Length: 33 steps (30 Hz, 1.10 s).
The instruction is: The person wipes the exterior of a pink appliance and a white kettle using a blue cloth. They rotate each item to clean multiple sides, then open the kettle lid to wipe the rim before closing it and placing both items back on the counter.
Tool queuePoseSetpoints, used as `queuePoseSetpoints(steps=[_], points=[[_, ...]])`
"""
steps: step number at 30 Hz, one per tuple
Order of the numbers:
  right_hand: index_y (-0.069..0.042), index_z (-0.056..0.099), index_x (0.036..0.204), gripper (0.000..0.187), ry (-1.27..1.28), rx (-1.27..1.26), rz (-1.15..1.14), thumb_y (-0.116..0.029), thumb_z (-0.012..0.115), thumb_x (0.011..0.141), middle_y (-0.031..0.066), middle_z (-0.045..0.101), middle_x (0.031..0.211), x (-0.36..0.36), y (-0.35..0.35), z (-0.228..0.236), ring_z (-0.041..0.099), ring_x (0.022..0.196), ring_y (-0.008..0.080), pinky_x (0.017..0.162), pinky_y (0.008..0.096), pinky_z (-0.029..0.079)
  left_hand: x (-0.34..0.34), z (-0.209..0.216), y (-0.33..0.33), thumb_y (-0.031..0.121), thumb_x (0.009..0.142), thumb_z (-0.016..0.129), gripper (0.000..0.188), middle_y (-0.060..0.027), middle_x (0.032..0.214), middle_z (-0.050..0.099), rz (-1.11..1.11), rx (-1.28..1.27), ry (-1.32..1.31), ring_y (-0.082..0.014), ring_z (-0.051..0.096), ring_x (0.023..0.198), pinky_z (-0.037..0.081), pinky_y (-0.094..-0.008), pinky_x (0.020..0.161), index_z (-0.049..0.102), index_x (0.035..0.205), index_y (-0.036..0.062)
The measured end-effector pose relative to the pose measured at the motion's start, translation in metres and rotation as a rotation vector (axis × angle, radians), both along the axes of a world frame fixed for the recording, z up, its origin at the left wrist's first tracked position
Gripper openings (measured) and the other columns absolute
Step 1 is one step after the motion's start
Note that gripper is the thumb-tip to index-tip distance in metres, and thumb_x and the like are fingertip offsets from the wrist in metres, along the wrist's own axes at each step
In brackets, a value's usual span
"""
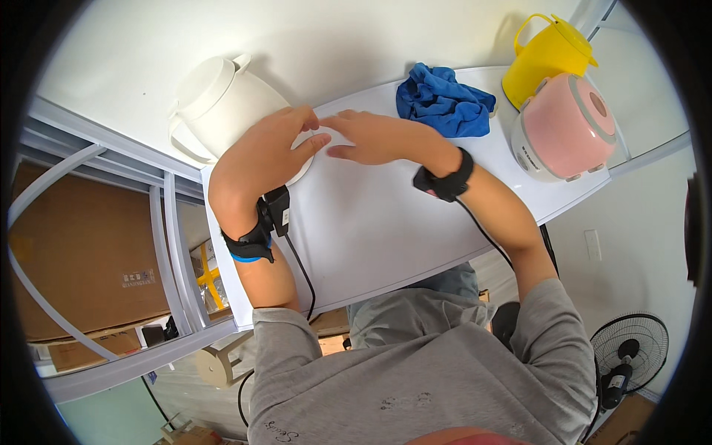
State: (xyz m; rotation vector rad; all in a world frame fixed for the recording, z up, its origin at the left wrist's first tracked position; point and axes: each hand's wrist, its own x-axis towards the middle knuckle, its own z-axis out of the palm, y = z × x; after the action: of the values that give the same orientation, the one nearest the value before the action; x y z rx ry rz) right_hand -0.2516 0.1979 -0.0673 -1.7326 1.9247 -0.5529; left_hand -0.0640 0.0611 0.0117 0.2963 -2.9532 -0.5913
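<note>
My left hand (271,144) is raised in front of a white lidded pitcher (237,104) at the far left of the table. Its thumb stands apart from its bent fingers. Opposite it, my right hand (378,137) points leftward, thumb and fingers also apart. The fingertips of both hands almost meet, and I see nothing held between them. A white rounded edge (302,172) shows below my left hand; it may be the pitcher's base, which my hand and wrist partly cover. Whether my left hand touches the pitcher, I cannot tell. Black bands with small cabled boxes circle both wrists.
A crumpled blue cloth (445,100) lies at the back of the white table (371,215). Toward the right stand a yellow pitcher (545,63) and a pink-and-white lidded appliance (564,126). Metal shelving with a cardboard box (81,252) is at left. A black fan (629,352) stands lower right.
</note>
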Motion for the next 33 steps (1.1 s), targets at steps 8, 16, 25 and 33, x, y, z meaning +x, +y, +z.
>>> queuePoseSetpoints(steps=[8,16,25,33], points=[[-0.018,0.063,0.158,0.054,0.624,-0.116,-0.383,-0.045,0.072,0.111,0.0323,0.046,0.174,-0.031,0.132,0.019,0.042,0.161,0.0541,0.126,0.0726,0.040,-0.012,0.005,0.015,0.041,0.113,0.070,0.036,-0.0129,0.118,0.080,0.015,0.003,-0.149,-0.0325,0.074,0.114,0.058,-0.0440,0.098,0.073,0.123,0.0063],[-0.010,0.070,0.145,0.051,0.758,-0.136,-0.698,-0.048,0.069,0.111,0.0349,0.065,0.144,-0.106,0.180,-0.015,0.069,0.125,0.0529,0.096,0.0626,0.061,-0.022,-0.003,0.024,0.039,0.113,0.070,0.034,-0.0143,0.117,0.079,-0.022,0.012,-0.195,-0.0323,0.074,0.115,0.058,-0.0441,0.099,0.073,0.121,0.0059],[-0.006,0.074,0.135,0.064,0.754,0.035,-0.685,-0.062,0.049,0.117,0.0249,0.078,0.120,-0.122,0.165,-0.023,0.078,0.101,0.0469,0.105,0.0661,0.053,-0.020,-0.002,0.030,0.041,0.114,0.069,0.036,-0.0150,0.118,0.079,-0.021,0.020,-0.198,-0.0328,0.073,0.116,0.058,-0.0441,0.101,0.072,0.122,0.0054],[-0.008,0.087,0.106,0.078,1.222,0.069,-0.623,-0.071,0.042,0.116,0.0161,0.084,0.094,-0.129,0.169,-0.026,0.080,0.095,0.0385,0.130,0.0771,0.023,-0.019,-0.004,0.033,0.040,0.113,0.070,0.035,-0.0146,0.116,0.079,-0.066,0.010,-0.170,-0.0338,0.073,0.112,0.058,-0.0448,0.097,0.072,0.121,0.0054]])
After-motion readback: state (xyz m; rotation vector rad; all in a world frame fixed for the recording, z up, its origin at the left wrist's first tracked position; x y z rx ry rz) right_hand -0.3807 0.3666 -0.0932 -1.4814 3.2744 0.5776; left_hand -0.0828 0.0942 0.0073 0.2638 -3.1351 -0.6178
